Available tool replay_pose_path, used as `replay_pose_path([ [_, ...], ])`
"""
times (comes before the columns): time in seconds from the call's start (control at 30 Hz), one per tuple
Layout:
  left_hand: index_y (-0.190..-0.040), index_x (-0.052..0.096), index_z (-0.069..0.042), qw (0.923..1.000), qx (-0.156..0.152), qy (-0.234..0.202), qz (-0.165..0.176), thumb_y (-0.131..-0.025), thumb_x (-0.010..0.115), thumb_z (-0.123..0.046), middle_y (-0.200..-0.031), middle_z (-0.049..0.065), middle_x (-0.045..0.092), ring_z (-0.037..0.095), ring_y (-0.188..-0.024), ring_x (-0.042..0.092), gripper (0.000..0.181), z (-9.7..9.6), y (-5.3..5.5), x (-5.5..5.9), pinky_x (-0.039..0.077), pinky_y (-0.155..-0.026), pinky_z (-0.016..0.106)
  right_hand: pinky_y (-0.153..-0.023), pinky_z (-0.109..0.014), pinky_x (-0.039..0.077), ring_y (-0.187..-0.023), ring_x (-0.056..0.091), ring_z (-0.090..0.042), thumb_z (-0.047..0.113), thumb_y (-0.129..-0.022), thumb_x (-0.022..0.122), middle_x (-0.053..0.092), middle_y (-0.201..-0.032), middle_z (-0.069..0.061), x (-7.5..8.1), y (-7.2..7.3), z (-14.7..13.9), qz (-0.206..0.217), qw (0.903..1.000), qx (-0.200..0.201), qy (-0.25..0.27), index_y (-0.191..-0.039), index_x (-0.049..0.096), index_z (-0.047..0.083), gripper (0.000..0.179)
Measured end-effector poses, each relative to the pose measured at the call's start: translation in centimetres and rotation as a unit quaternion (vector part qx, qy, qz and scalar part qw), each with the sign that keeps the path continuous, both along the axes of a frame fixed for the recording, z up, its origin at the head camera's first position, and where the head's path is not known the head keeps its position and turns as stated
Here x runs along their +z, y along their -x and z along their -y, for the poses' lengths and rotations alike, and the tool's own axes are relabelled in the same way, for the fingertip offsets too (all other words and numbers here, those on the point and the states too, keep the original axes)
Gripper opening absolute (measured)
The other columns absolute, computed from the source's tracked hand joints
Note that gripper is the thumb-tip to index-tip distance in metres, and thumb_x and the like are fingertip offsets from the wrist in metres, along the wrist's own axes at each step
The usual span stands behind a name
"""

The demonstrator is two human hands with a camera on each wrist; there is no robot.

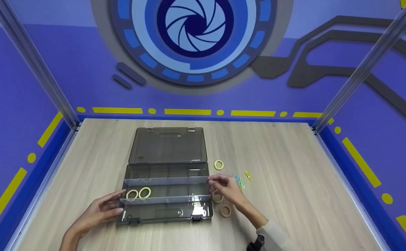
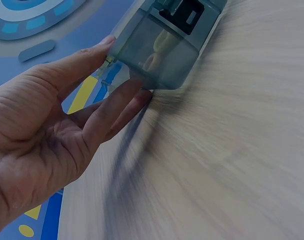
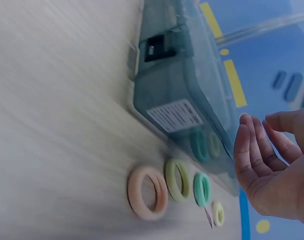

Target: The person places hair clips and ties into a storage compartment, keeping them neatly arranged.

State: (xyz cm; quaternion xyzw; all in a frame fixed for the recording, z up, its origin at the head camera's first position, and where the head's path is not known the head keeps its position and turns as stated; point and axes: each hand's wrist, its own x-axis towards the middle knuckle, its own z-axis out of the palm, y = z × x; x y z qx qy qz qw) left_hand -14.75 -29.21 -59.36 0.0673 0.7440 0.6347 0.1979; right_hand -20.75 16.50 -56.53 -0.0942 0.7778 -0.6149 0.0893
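A smoky clear organizer box (image 1: 161, 211) lies with its lid (image 1: 168, 145) folded back. Two grey dividers, a rear divider (image 1: 168, 180) and a front divider (image 1: 168, 200), split it lengthwise. Two yellow hair ties, one (image 1: 132, 195) beside the other (image 1: 144, 192), stand tilted in the middle row at its left end. My left hand (image 1: 96, 214) touches the box's left side, thumb and fingers spread apart; the left wrist view has this hand (image 2: 57, 120) at the box corner. Fingertips of my right hand (image 1: 227, 190) reach the right rim, by the rear divider's end; no object shows between its fingers (image 3: 249, 145).
Right of the box lie several hair ties, including a tan one (image 1: 226, 211), a yellow one (image 1: 219, 165) and a green one (image 3: 202, 189). Farther right are small hair clips, a yellow clip (image 1: 248, 176) and a blue-green group (image 1: 239, 181). Metal posts (image 1: 359, 62) and printed walls surround the table.
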Motion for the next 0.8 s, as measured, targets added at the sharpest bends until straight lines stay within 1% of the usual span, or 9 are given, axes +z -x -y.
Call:
replay_pose_path([
  [0.03,-0.157,0.032,0.003,1.0,0.001,0.0,0.0,-0.099,0.066,-0.012,-0.159,0.039,0.025,0.047,-0.137,0.047,0.069,0.0,0.0,0.0,0.056,-0.093,0.031,-0.074,-0.037,0.062,-0.079,0.071,-0.015,0.007,-0.097,0.067,0.072,-0.102,-0.028,0.1,-0.1,-0.4,0.006,1.0,-0.004,0.0,-0.117,0.067,-0.013,0.028],
  [0.07,-0.157,0.032,0.003,1.0,0.003,0.001,0.001,-0.099,0.066,-0.012,-0.159,0.04,0.025,0.045,-0.136,0.049,0.069,0.0,0.0,-0.1,0.056,-0.093,0.031,-0.075,-0.04,0.062,-0.079,0.07,-0.013,0.007,-0.098,0.067,0.073,-0.102,-0.027,0.1,-0.1,-0.9,0.011,0.9999,-0.008,0.001,-0.118,0.067,-0.013,0.029],
  [0.2,-0.157,0.035,0.0,0.9998,0.015,0.008,0.014,-0.099,0.068,-0.015,-0.157,0.037,0.028,0.036,-0.132,0.053,0.069,0.0,0.0,-0.2,0.057,-0.093,0.034,-0.077,-0.039,0.062,-0.081,0.072,-0.016,0.009,-0.099,0.067,0.073,-0.101,-0.021,-0.1,-0.5,-2.5,0.023,0.9995,-0.02,-0.005,-0.12,0.066,-0.013,0.031],
  [0.3,-0.157,0.036,-0.002,0.9994,0.021,0.007,0.026,-0.098,0.069,-0.017,-0.156,0.035,0.03,0.031,-0.13,0.055,0.069,0.0,0.1,-0.2,0.058,-0.093,0.037,-0.074,-0.033,0.062,-0.082,0.072,-0.018,0.01,-0.099,0.067,0.073,-0.1,-0.021,-0.5,-0.9,-3.6,0.023,0.9993,-0.025,-0.015,-0.119,0.066,-0.013,0.031],
  [0.43,-0.156,0.036,-0.001,0.9993,0.022,0.005,0.031,-0.097,0.07,-0.017,-0.155,0.035,0.031,0.03,-0.128,0.056,0.069,-0.1,-0.1,-0.1,0.058,-0.092,0.039,-0.072,-0.023,0.057,-0.083,0.068,-0.014,0.012,-0.099,0.066,0.073,-0.1,-0.021,-1.3,-1.6,-5.0,0.024,0.9984,-0.029,-0.042,-0.116,0.068,-0.012,0.029],
  [0.5,-0.155,0.037,0.0,0.9995,0.02,0.011,0.023,-0.097,0.07,-0.017,-0.154,0.035,0.033,0.031,-0.128,0.057,0.069,-0.1,-0.1,0.0,0.058,-0.092,0.037,-0.071,-0.02,0.054,-0.083,0.065,-0.011,0.013,-0.099,0.067,0.073,-0.1,-0.019,-1.6,-1.8,-5.5,0.029,0.9975,-0.033,-0.055,-0.114,0.069,-0.01,0.028],
  [0.67,-0.155,0.038,-0.001,0.9994,0.021,0.021,0.015,-0.098,0.069,-0.016,-0.153,0.034,0.036,0.035,-0.129,0.057,0.067,-0.1,-0.1,0.1,0.058,-0.091,0.034,-0.062,-0.02,0.052,-0.075,0.061,-0.01,0.011,-0.098,0.067,0.072,-0.097,-0.015,-2.3,-2.6,-6.4,0.048,0.9951,-0.031,-0.08,-0.112,0.071,-0.008,0.024],
  [0.73,-0.156,0.037,-0.002,0.9994,0.024,0.019,0.017,-0.098,0.069,-0.016,-0.153,0.034,0.036,0.032,-0.128,0.057,0.067,-0.1,-0.1,0.1,0.058,-0.09,0.034,-0.059,-0.021,0.052,-0.072,0.062,-0.01,0.009,-0.097,0.068,0.072,-0.095,-0.014,-2.6,-2.9,-6.6,0.06,0.9939,-0.026,-0.089,-0.111,0.071,-0.008,0.022],
  [0.8,-0.156,0.038,-0.002,0.9993,0.027,0.018,0.019,-0.098,0.069,-0.016,-0.152,0.033,0.037,0.027,-0.126,0.058,0.067,-0.2,-0.1,0.0,0.058,-0.09,0.033,-0.056,-0.021,0.052,-0.07,0.063,-0.01,0.008,-0.096,0.068,0.073,-0.093,-0.014,-2.8,-3.1,-6.7,0.065,0.9925,-0.019,-0.102,-0.11,0.071,-0.007,0.021],
])
